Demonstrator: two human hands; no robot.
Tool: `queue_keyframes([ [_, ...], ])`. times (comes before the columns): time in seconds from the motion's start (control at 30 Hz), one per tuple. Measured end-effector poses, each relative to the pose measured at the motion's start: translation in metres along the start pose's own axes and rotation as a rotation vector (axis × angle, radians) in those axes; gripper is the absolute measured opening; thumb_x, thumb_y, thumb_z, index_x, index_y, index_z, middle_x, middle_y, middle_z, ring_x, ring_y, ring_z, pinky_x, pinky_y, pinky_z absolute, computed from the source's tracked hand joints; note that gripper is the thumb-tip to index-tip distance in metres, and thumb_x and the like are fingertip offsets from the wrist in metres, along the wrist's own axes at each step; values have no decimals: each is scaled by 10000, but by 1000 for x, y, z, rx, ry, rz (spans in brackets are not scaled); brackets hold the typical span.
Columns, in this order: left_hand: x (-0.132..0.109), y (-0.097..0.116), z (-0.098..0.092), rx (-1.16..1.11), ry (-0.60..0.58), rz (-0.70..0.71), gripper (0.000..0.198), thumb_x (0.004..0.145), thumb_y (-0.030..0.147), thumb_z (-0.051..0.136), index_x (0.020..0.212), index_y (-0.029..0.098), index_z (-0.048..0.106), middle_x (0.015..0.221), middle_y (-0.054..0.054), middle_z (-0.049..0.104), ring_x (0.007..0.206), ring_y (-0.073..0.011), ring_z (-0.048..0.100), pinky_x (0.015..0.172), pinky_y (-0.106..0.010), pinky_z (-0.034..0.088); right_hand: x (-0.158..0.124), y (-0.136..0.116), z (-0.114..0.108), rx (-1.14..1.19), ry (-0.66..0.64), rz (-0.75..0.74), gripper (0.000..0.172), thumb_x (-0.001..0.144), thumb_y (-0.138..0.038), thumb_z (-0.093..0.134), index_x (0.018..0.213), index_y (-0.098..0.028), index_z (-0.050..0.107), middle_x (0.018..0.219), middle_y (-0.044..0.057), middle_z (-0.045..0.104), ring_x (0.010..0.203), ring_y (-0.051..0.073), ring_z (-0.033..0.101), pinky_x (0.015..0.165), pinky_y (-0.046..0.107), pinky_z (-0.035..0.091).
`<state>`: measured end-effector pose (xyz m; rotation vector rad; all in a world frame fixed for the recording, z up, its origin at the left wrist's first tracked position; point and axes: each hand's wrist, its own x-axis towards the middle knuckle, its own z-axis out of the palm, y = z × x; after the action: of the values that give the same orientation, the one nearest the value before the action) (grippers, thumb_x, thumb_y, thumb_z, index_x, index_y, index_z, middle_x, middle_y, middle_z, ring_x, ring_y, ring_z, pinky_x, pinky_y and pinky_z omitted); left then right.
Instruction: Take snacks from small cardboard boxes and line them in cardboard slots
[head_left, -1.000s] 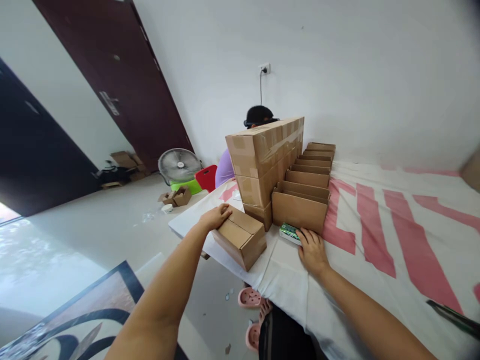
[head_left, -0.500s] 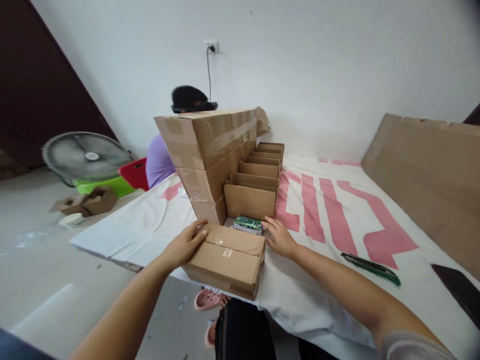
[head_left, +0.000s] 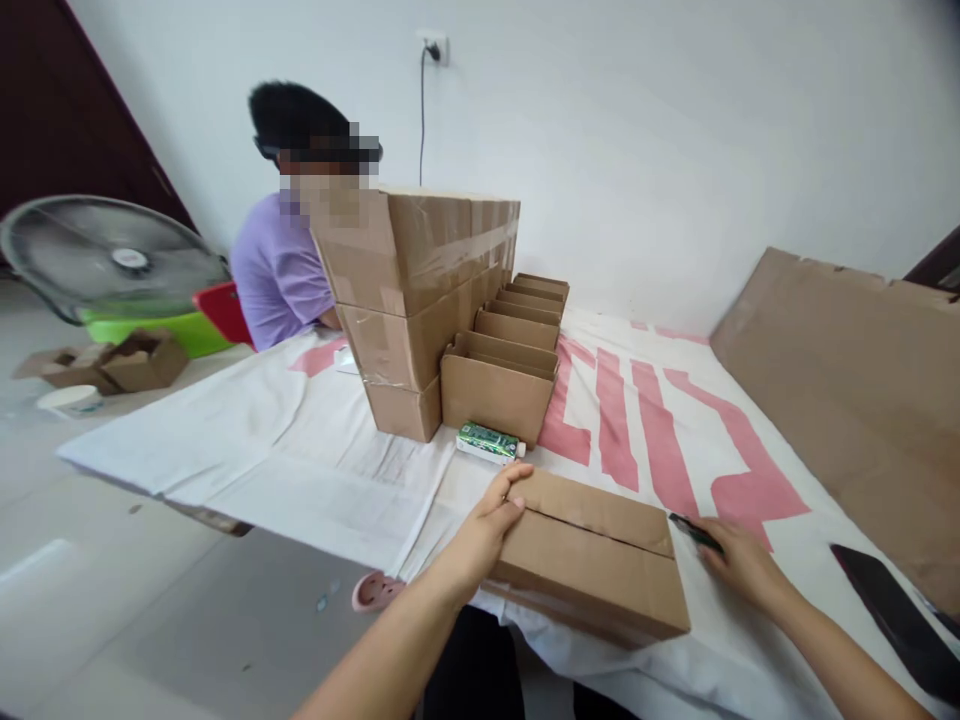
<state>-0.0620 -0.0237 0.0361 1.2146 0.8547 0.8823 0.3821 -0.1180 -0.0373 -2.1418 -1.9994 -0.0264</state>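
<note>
1 closed carton point(head_left: 592, 555) | my left hand point(head_left: 487, 518) rests unclenched on its left end | my right hand point(head_left: 735, 558) grasps a cutter point(head_left: 694, 532) near the carton's right end

Matt cardboard box point(head_left: 592, 575), wrinkled cloth cover point(head_left: 300, 475), glossy tape point(head_left: 459, 252).

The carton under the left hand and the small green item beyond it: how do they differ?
The carton is much larger than the green item. The carton is plain brown, whereas the green item is patterned, with white parts. The carton lies nearer the camera than the green item. Both lie on the white cloth.
</note>
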Motion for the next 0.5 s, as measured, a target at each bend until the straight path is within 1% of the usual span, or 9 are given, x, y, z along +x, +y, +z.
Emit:
queue_keyframes([
  [0.07, 4, -8, 0, -43, -30, 6, 519, 821, 420, 556, 1322, 284, 556, 1432, -47, 526, 1248, -311, 525, 1048, -444, 405, -11, 7, 3, 2, 3, -14, 402, 817, -274, 450, 1118, -207, 709, 1126, 122, 726, 1039, 319, 671, 898, 495, 529],
  [0.13, 7, -14, -3, -54, -58, 27, 522, 826, 430, 555, 1327, 287, 547, 1429, -45, 521, 1245, -312, 519, 1048, -444, 396, -14, 5, 5, 28, 33, -16, 379, 827, -262, 426, 1077, -207, 706, 1055, 125, 724, 991, 300, 678, 872, 468, 541],
  [0.2, 7, -16, -8, -38, -88, 61, 530, 827, 452, 564, 1329, 283, 543, 1442, -49, 503, 1255, -318, 500, 1063, -449, 372, -12, 2, 6, 71, 51, -13, 365, 830, -274, 434, 1076, -193, 691, 1030, 138, 716, 976, 296, 679, 859, 454, 550],
  [0.33, 6, -17, -15, -45, -182, 89, 561, 830, 499, 580, 1349, 300, 508, 1450, -48, 479, 1247, -317, 487, 1074, -452, 345, 3, -2, 2, 149, 34, -42, 364, 806, -298, 484, 1112, -205, 656, 1088, 140, 716, 1021, 307, 675, 902, 476, 547],
  [0.4, 5, -18, -16, -75, -205, 107, 572, 818, 509, 587, 1346, 306, 499, 1447, -42, 469, 1229, -311, 491, 1061, -443, 350, 13, -10, -8, 182, 54, -40, 366, 806, -315, 497, 1131, -213, 629, 1079, 131, 716, 1002, 303, 680, 878, 468, 559],
  [0.47, 6, -19, -15, -99, -218, 132, 582, 806, 513, 590, 1339, 299, 494, 1426, -45, 477, 1207, -306, 495, 1042, -433, 357, 25, -32, -28, 197, 148, -36, 367, 839, -341, 484, 1165, -213, 594, 1064, 125, 700, 954, 288, 685, 809, 437, 577],
  [0.5, 6, -20, -14, -116, -224, 139, 583, 800, 510, 591, 1334, 295, 491, 1403, -48, 491, 1188, -302, 503, 1027, -427, 364, 31, -48, -42, 195, 224, -42, 371, 862, -357, 473, 1187, -210, 576, 1052, 123, 687, 917, 278, 684, 762, 415, 580],
])
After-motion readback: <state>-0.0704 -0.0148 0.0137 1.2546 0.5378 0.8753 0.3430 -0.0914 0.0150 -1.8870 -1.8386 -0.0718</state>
